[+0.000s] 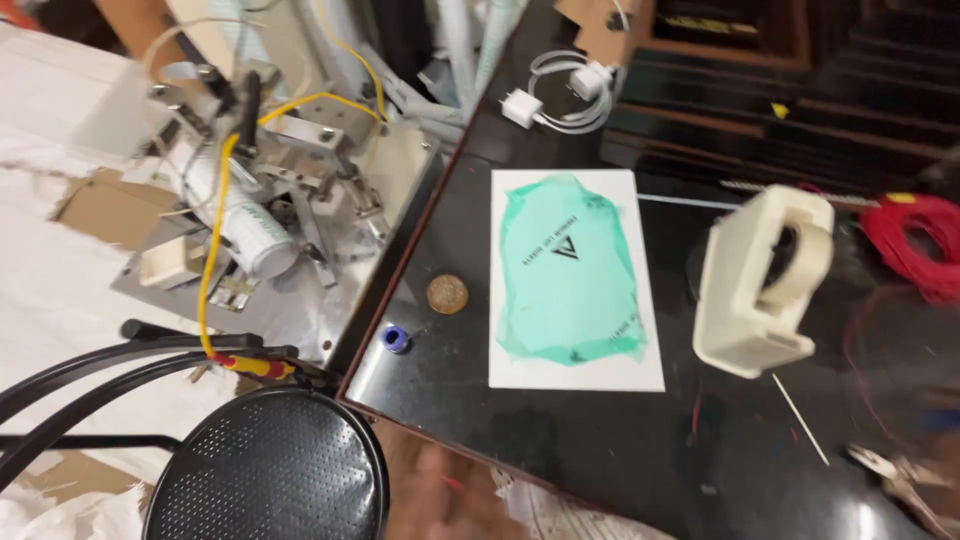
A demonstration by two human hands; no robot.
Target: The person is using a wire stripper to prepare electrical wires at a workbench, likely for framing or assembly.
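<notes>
Neither of my hands shows clearly in this view. A white card (577, 372) lies on the black glossy table (600, 450), with a translucent green sheet (565, 270) on top of it. Left of the card sit a copper-coloured coin (447, 294) and a small blue ring (396, 338). To the right of the card stands a cream tape dispenser (755, 290). A blurred skin-toned shape (440, 490) sits below the table's near edge; I cannot tell what it is.
A metal machine (280, 190) with a yellow wire (212, 260) stands left of the table. A black perforated stool seat (270, 470) is at the bottom left. White chargers with a cable (560, 95) lie at the back, a red wire coil (915, 240) and pliers (900, 475) at the right.
</notes>
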